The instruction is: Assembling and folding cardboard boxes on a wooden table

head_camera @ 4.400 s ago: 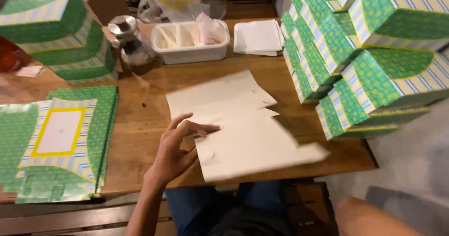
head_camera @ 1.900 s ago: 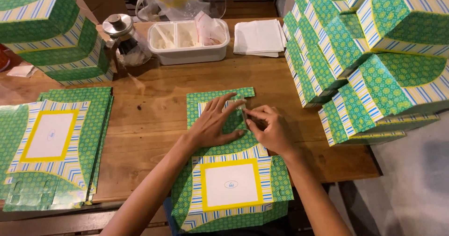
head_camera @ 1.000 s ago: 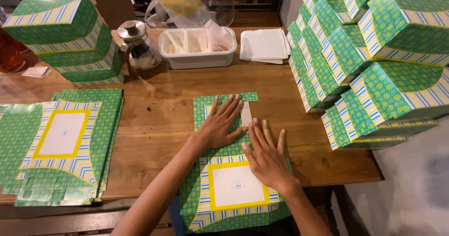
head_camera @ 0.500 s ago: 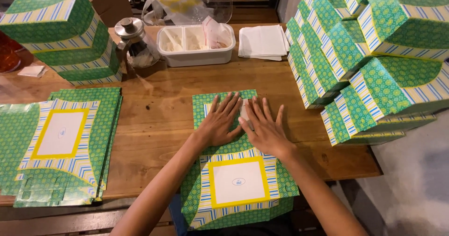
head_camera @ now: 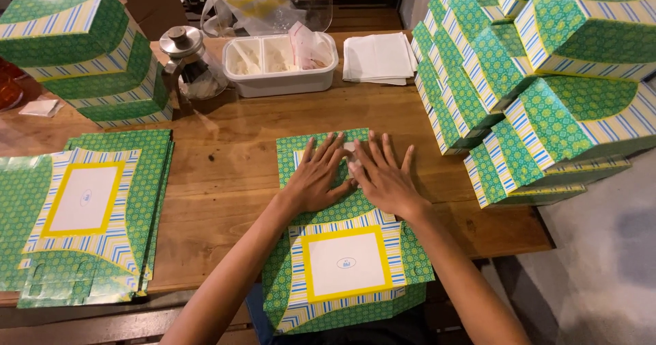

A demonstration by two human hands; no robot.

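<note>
At the centre of the frame, on the brown wooden plank table (head_camera: 225,174), my left hand (head_camera: 316,181) and right hand (head_camera: 386,179) press flat, fingers spread, on the green patterned unfolded cardboard box blank (head_camera: 345,266). Folded green boxes (head_camera: 547,78) stack at right.

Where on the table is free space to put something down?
Bare wood lies between the flat stack and the flat box under both hands, and between the white tub and that box. The right side is crowded with folded boxes.
</note>
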